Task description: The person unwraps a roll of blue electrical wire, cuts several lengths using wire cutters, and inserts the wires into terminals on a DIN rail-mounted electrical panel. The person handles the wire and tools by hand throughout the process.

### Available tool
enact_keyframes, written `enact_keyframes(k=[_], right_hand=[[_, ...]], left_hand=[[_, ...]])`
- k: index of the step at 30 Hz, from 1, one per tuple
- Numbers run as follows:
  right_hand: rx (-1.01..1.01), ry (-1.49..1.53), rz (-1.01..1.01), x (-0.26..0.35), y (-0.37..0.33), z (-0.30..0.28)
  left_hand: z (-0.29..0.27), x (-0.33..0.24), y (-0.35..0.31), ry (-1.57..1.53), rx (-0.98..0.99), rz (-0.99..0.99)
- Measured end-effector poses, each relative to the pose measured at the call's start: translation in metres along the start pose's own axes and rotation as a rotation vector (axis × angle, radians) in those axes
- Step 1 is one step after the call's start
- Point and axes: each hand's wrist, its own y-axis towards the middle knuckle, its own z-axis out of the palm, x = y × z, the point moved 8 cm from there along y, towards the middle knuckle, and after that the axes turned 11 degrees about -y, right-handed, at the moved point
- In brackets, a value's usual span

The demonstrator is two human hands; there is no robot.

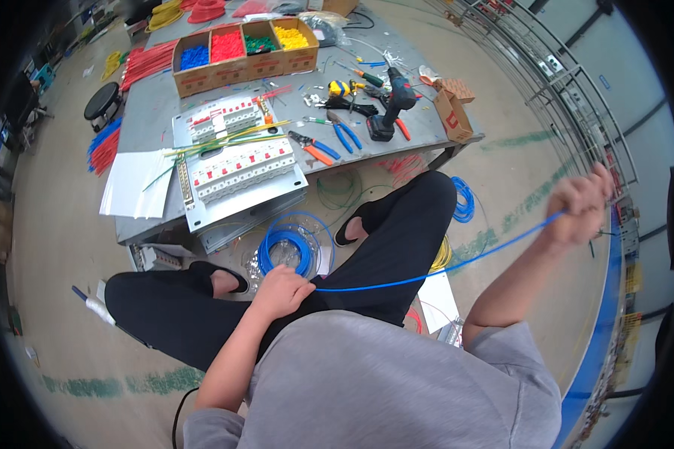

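Observation:
A blue wire (412, 281) runs taut across my lap between my two hands. My left hand (282, 290) is closed on the wire above my thighs. Raised far out to the right, my right hand (579, 206) grips the wire too, its fingers slightly smeared by motion. On the floor between my feet lies a coil of blue wire (265, 258), with a loose loop rising from it. Whether that loop joins the held wire is hidden by my left hand.
Ahead stands a grey workbench (146, 112) with a breaker panel (247, 176), a divided cardboard box (247, 71) of coloured small parts, pliers (344, 135) and a cordless drill (388, 112). More blue wire (464, 200) lies coiled right of my knee. A metal rack (569, 82) stands far right.

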Motion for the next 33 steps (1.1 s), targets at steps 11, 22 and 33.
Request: enact_keyframes(k=[11, 22, 33], right_hand=[[-0.106, -0.024, 0.642, -0.303, -0.075, 0.012], [-0.222, -0.451, 0.541, -0.297, -0.109, -0.004], [-0.203, -0.483, -0.032, -0.065, 0.033, -0.05]], left_hand=[[-0.045, -0.096, 0.062, -0.608, -0.437, -0.225], [-0.042, -0.089, 0.07, -0.424, -0.5, -0.16], [0.002, -0.006, 0.054, -0.146, -0.231, -0.135]])
